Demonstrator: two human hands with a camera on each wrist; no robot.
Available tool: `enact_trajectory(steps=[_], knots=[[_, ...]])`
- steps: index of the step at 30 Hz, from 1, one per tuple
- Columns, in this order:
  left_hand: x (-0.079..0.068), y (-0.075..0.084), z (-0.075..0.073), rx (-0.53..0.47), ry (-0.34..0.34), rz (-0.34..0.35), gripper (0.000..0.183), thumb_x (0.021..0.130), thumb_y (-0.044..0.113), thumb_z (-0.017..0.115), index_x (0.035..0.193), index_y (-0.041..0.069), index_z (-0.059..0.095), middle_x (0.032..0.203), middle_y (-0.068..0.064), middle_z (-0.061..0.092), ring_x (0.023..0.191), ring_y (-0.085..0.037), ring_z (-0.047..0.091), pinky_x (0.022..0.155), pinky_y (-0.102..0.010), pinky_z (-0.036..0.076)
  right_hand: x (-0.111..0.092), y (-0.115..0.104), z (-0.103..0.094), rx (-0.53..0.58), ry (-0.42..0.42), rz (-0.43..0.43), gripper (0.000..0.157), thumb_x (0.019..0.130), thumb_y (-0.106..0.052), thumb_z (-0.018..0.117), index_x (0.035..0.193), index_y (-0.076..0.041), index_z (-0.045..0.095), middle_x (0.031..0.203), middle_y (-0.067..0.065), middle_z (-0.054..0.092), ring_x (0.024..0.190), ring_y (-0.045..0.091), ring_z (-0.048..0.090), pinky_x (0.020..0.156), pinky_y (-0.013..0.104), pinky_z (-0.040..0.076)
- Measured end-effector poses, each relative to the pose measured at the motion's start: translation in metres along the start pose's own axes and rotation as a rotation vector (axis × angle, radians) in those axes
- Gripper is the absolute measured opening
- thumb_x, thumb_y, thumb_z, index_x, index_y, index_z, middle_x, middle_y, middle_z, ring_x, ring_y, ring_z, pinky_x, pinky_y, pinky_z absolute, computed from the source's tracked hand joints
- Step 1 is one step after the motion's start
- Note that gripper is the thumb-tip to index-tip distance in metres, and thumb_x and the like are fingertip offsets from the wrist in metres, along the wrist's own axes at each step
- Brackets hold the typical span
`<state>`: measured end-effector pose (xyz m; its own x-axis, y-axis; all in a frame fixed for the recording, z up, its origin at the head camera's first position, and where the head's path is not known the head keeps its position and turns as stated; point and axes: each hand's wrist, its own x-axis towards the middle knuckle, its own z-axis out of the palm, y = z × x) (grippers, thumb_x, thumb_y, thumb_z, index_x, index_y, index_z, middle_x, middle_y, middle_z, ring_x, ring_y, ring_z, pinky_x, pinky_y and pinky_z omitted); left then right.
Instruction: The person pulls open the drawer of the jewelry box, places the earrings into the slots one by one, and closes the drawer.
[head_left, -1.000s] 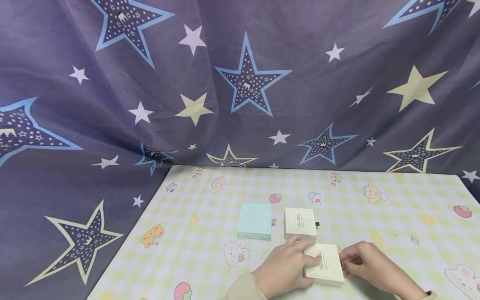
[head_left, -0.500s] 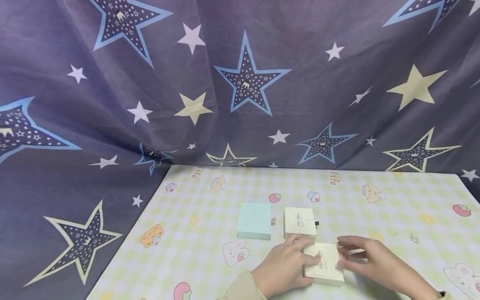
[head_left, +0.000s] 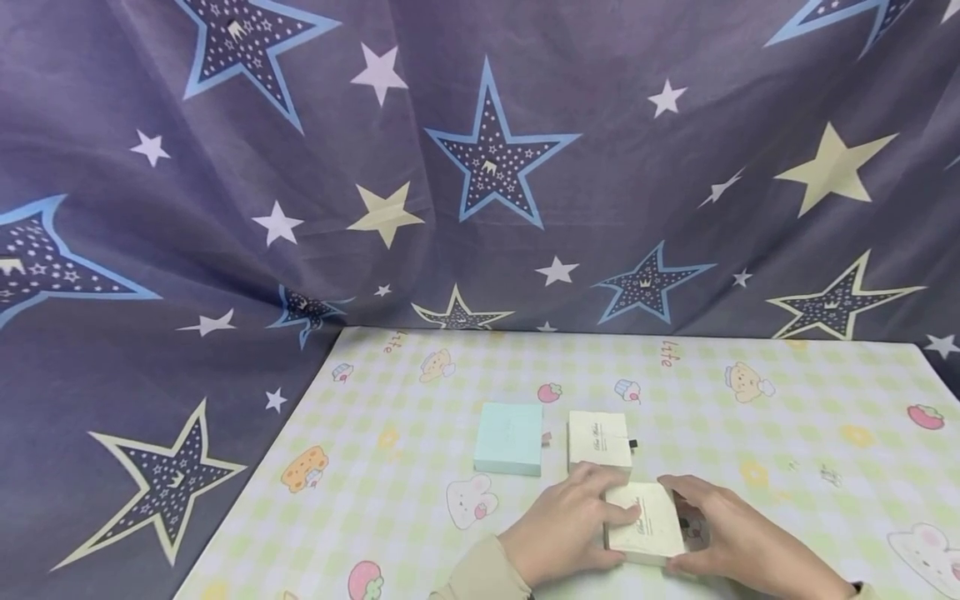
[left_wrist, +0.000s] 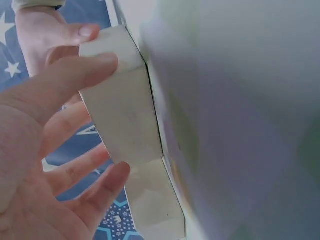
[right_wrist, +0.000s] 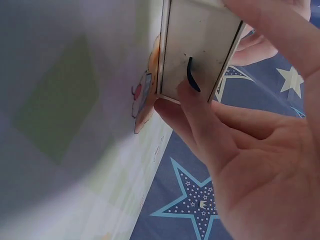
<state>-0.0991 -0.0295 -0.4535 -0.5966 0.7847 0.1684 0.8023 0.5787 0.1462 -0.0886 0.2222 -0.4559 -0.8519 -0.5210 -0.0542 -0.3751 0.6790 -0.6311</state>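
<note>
A cream drawer-style gift box (head_left: 643, 523) with dark lettering lies flat near the front of the table in the head view. My left hand (head_left: 564, 527) grips it from the left, thumb on the near side and a finger on top. From the right, my right hand (head_left: 738, 533) spans its end, thumb and fingers at the two right corners. In the right wrist view, one fingertip (right_wrist: 190, 95) touches the drawer front beside a black pull tab (right_wrist: 192, 75). Beyond the left fingers stands a second cream box (head_left: 600, 440), close behind the first.
A mint-green box (head_left: 508, 438) with a small brownish tab sits left of the second cream box. Small shiny pieces (head_left: 830, 475), too small to make out, lie to the right on the checked tablecloth (head_left: 420, 542). A starry curtain (head_left: 480, 250) hangs along the back and left.
My right hand has changed from pinching at the box's right end to spreading thumb and fingers across its right corners. The left hand keeps its hold on the box.
</note>
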Motion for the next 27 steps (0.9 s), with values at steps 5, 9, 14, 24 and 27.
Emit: enact_trajectory(steps=[5, 9, 14, 24, 27], knots=[[0.002, -0.002, -0.001, 0.000, 0.030, 0.018, 0.052, 0.079, 0.048, 0.079, 0.127, 0.030, 0.069, 0.141, 0.000, 0.054, 0.126, -0.011, 0.046, 0.095, -0.021, 0.048, -0.001, -0.002, -0.006, 0.080, -0.028, 0.002, 0.096, 0.069, -0.048, 0.086, 0.135, 0.011, 0.049, 0.132, 0.028, 0.057, 0.109, 0.038, 0.065, 0.086, 0.043, 0.055], [0.010, 0.000, -0.010, 0.016, 0.038, 0.031, 0.051, 0.079, 0.048, 0.079, 0.126, 0.031, 0.069, 0.137, -0.001, 0.055, 0.125, -0.012, 0.046, 0.098, -0.020, 0.046, -0.004, 0.000, -0.015, 0.134, 0.007, -0.046, 0.095, 0.069, -0.041, 0.087, 0.135, 0.014, 0.047, 0.134, 0.034, 0.052, 0.111, 0.043, 0.062, 0.083, 0.037, 0.057], [0.029, 0.003, -0.021, 0.053, 0.012, 0.054, 0.053, 0.080, 0.050, 0.078, 0.128, 0.031, 0.068, 0.139, -0.001, 0.055, 0.127, -0.012, 0.046, 0.102, -0.021, 0.044, -0.010, 0.005, -0.027, 0.083, 0.098, -0.087, 0.092, 0.070, -0.041, 0.087, 0.134, 0.013, 0.049, 0.131, 0.032, 0.054, 0.109, 0.037, 0.064, 0.081, 0.029, 0.058], [0.072, 0.008, -0.018, 0.061, -0.046, 0.024, 0.053, 0.079, 0.054, 0.077, 0.127, 0.033, 0.068, 0.140, 0.002, 0.054, 0.127, -0.010, 0.045, 0.104, -0.019, 0.041, -0.014, 0.032, -0.045, 0.048, 0.165, -0.079, 0.089, 0.068, -0.030, 0.090, 0.134, 0.013, 0.049, 0.129, 0.031, 0.057, 0.110, 0.018, 0.066, 0.082, 0.027, 0.057], [0.083, 0.009, -0.010, 0.041, -0.072, -0.006, 0.050, 0.079, 0.051, 0.078, 0.126, 0.036, 0.068, 0.141, 0.004, 0.052, 0.127, -0.008, 0.044, 0.103, -0.018, 0.042, -0.014, 0.041, -0.050, 0.069, 0.129, -0.013, 0.091, 0.068, -0.027, 0.090, 0.136, 0.015, 0.046, 0.131, 0.035, 0.054, 0.109, 0.036, 0.066, 0.082, 0.030, 0.057]])
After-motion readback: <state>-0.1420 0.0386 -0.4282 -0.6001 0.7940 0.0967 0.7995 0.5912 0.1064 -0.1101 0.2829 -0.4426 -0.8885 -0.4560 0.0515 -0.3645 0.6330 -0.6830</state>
